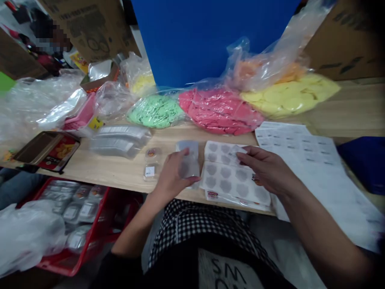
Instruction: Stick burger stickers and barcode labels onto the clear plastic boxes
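The left hand (171, 178) is curling palm-down, gripping a clear plastic blister tray (189, 160) on the wooden table (120, 172), while the right hand (266, 168) is reaching across, half-closed, pinching the edge of a stacked moulded tray (224, 154) just beside it.

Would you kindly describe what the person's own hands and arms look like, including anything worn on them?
The left hand and right hand are bare, with no gloves or watch showing, and both forearms are uncovered. A black sleeve shows at the lower left of the view, on the left arm.
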### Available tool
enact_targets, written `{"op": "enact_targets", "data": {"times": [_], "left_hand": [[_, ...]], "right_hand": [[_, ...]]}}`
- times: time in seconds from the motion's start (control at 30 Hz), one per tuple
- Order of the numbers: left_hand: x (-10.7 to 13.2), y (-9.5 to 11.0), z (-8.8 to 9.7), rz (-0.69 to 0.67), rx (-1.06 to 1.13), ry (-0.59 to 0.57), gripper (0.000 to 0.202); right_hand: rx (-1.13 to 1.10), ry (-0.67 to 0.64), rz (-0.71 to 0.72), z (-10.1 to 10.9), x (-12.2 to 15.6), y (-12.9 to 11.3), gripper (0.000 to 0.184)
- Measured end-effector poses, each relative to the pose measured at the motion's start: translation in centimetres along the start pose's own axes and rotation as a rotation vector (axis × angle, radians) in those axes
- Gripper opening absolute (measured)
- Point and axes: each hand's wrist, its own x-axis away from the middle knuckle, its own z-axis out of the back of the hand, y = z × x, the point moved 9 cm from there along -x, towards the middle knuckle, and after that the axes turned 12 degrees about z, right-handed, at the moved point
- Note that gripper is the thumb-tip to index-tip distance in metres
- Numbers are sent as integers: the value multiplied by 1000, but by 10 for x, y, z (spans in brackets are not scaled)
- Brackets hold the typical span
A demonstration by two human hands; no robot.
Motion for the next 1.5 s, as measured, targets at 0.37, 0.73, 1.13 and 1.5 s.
{"op": "enact_targets", "data": {"times": [0.37,0.73,1.13,1.5], "left_hand": [[7,-61,-15,131,263,-134,91],[7,-60,-15,111,282,-160,91],[7,-60,-15,119,266,-153,89],[8,-60,-14,82,257,-124,87]], "right_hand": [[311,-470,275,-129,-1,-13,26],[432,-571,341,-139,2,-16,23],[452,-543,358,-139,3,-15,17],[582,-430,498,-140,11,-19,15]]}}
